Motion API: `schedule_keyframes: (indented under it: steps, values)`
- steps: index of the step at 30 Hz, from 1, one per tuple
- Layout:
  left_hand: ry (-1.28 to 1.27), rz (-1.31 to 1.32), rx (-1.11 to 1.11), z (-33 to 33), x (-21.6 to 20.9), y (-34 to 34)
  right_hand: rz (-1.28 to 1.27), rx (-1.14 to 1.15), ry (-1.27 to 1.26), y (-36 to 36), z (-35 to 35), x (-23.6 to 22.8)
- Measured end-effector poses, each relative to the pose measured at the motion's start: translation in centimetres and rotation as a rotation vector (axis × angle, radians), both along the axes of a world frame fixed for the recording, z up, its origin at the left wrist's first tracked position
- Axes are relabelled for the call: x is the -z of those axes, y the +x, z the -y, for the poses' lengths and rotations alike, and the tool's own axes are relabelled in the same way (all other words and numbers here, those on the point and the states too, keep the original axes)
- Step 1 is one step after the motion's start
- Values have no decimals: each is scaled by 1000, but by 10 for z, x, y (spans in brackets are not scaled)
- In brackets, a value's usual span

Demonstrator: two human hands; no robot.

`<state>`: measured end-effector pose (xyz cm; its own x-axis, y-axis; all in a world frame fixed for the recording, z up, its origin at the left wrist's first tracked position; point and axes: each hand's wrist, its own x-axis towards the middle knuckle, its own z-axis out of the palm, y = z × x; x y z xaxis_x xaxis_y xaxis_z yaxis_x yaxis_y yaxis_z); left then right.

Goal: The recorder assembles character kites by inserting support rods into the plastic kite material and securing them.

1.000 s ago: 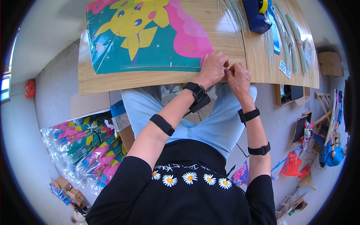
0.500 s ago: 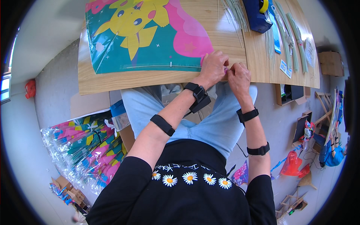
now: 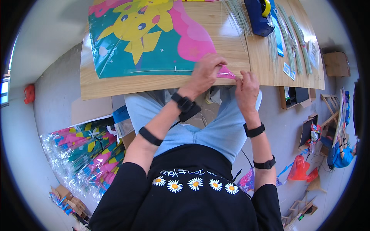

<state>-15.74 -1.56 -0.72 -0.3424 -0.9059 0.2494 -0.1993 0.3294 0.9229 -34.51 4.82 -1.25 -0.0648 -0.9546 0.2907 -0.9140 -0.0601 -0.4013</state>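
A teal and pink plastic kite sheet (image 3: 154, 67), printed with a yellow cartoon figure, lies on the wooden table before me. A thin white rod (image 3: 152, 71) runs along its near edge. My right hand (image 3: 248, 90) pinches the tip of the pink right-hand corner (image 3: 226, 73) at the table's front edge. Just left of that corner, over the sheet's near edge, my left hand (image 3: 205, 75) is closed with curled fingers. Whatever lies between its fingertips is hidden, and the hand is slightly blurred.
At the far right are a blue tape dispenser (image 3: 259, 19) with yellow tape, bundles of thin pale rods (image 3: 300, 44) and a small printed card (image 3: 289, 72). Bagged colourful kite sheets (image 3: 83, 158) lie at lower left. A person in blue (image 3: 342, 156) is at the right.
My left hand has moved left, away from the corner tip, uncovering the pink corner. The right hand stays near the tip, its fingers now slightly lower in the picture.
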Motion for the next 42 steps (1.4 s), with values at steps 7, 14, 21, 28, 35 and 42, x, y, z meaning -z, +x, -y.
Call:
schedule_keyframes:
  steps: [7,14,21,28,35,42]
  values:
    - [-285,684,-52,-58,-1,114,-223,-370,196,81,-29,-4]
    - [-215,888,-73,-97,-4,158,-224,-465,199,132,-13,-3]
    - [-222,920,-149,-95,1,172,-257,-497,186,154,-9,11]
    - [-209,815,-124,-76,14,165,-269,-489,221,160,-8,9]
    - [-160,946,-135,-76,13,216,-259,-513,219,155,-8,12]
    - [-107,993,-274,-84,10,282,-265,-501,229,153,-9,11]
